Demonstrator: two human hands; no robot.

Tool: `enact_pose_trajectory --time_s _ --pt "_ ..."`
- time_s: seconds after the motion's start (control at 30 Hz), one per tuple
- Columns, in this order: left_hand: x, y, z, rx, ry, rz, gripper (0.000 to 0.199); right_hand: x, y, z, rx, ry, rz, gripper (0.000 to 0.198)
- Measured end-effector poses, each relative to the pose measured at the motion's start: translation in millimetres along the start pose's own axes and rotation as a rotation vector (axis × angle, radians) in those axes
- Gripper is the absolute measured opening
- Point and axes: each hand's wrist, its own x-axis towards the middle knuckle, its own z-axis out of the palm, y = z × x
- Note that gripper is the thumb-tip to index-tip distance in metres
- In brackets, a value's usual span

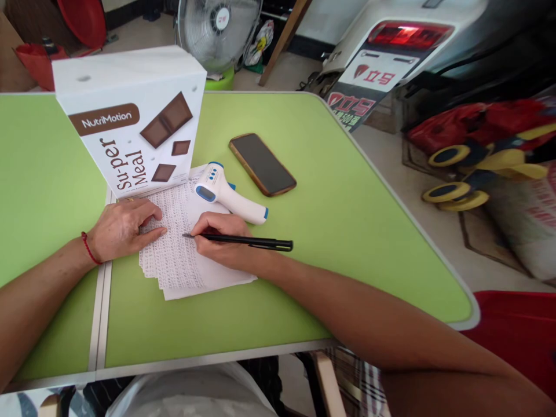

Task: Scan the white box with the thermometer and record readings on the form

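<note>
My right hand [219, 238] is closed around a black pen [271, 243], its tip at the written lines on the top sheet of paper [180, 260]. Several sheets lie in a loose stack, covered with rows of small handwriting on the left part. My left hand [125, 226] rests on the left edge of the sheets, fingers bent and apart, thumb stretched out, holding nothing. A white and blue infrared thermometer [232, 197] lies on the upper right of the paper, just beyond my right hand. Behind my left hand a white NutriMotion box [130, 127] stands upright.
A smartphone [263, 164] with a dark screen lies right of the thermometer on the green folding table [347, 243], whose metal seam runs left of the paper. Beyond the table stand a fan [219, 29] and a white scooter [391, 46]. A red seat [516, 336] is at the right.
</note>
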Motion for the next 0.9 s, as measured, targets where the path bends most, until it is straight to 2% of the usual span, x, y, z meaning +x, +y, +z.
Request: enact_pose_trajectory --time_s 0.23,0.3,0.4,0.47,0.53,0.6,0.67,0.73,0.77,0.83,0.9 --pt "-0.8 0.9 -1.5 0.009 -0.015 -0.019 0.029 -2.1 3.5 -1.5 -0.067 0.031 -0.068 0.010" --pt "-1.0 1.3 -1.2 0.007 0.002 -0.003 0.028 -2.0 6.9 -1.8 -0.120 0.021 -0.149 0.012" --pt "-1.6 2.8 -2.3 -0.033 0.085 0.052 0.023 -0.3 11.8 -5.3 -0.302 -0.022 -0.388 0.017" --pt "-2.5 3.2 -4.9 -0.015 0.251 0.055 0.017 1.9 14.0 -9.7 -0.486 -0.046 -0.551 0.022" --pt "-3.9 1.9 -8.5 0.102 0.512 -0.001 0.016 4.3 14.8 -14.5 -0.654 -0.079 -0.638 0.027" --pt "-5.7 -1.2 -11.5 0.253 0.769 -0.074 0.033 6.5 14.8 -18.4 -0.760 -0.141 -0.679 0.029" --pt "-7.1 -5.1 -13.1 0.297 0.906 -0.152 0.052 7.9 15.1 -20.7 -0.804 -0.165 -0.714 0.029" --pt "-7.4 -8.8 -13.4 0.190 0.893 -0.301 0.064 8.6 16.3 -22.1 -0.839 -0.093 -0.691 0.029" --pt "-6.8 -10.6 -13.2 0.105 0.852 -0.363 0.067 8.8 17.2 -22.7 -0.866 -0.025 -0.631 0.030" --pt "-4.3 -14.7 -12.5 -0.067 0.743 -0.407 0.073 9.6 19.5 -24.0 -0.934 0.105 -0.424 0.032" --pt "-0.3 -19.9 -11.5 -0.186 0.629 -0.352 0.076 11.1 20.9 -25.3 -0.987 0.140 -0.181 0.041"
